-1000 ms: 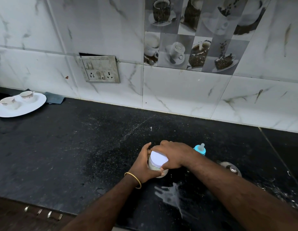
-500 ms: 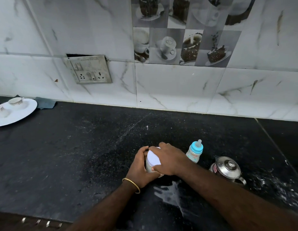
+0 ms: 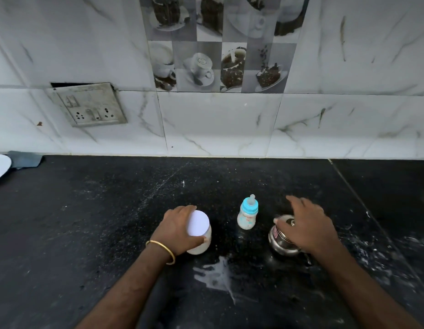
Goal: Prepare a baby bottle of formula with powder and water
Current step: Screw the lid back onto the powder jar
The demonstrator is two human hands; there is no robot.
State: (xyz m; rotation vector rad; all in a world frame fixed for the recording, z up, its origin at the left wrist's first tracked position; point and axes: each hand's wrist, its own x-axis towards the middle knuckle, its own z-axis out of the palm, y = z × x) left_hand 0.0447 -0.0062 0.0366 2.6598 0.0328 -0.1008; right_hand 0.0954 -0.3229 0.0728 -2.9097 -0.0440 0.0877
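A baby bottle [image 3: 247, 216] stands upright mid-counter, blue-collared teat pointing up, pale contents inside. Beside it, the left hand [image 3: 179, 230] grips a white-lidded jar [image 3: 199, 231] of whitish powder. The right hand [image 3: 306, 225], which was on the jar's lid a moment ago, now rests with fingers spread over a lidded steel pot [image 3: 281, 241]. A milky spill [image 3: 217, 274] lies toward the black countertop's [image 3: 87, 233] near edge.

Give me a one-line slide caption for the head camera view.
Left hand grips the white-lidded jar; right hand reaches over the steel pot, baby bottle between.

Home kitchen — black stone counter [image 3: 87, 222], coffee-print tiles [image 3: 220, 43]
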